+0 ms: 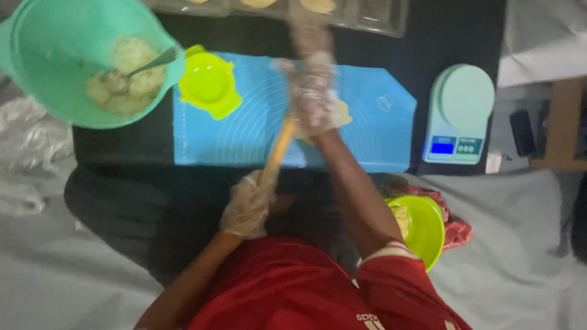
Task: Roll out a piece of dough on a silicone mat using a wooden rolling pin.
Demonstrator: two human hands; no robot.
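Both my hands wear clear plastic gloves. My left hand (246,211) grips the near end of a wooden rolling pin (278,146). My right hand (312,91), blurred by motion, is closed over the pin's far part, above a blue silicone mat (244,134). A pale flat piece of dough (343,113) lies on the mat and shows just right of my right hand. The pin slants from my left hand up toward the right one.
A lime-green dumpling press (209,84) sits on the mat's left corner. A teal bowl (43,67) of pale filling with a spoon (153,63) stands far left. A kitchen scale (460,116) is at right, a lime bowl (428,229) near my right elbow, and a clear tray (373,15) at top.
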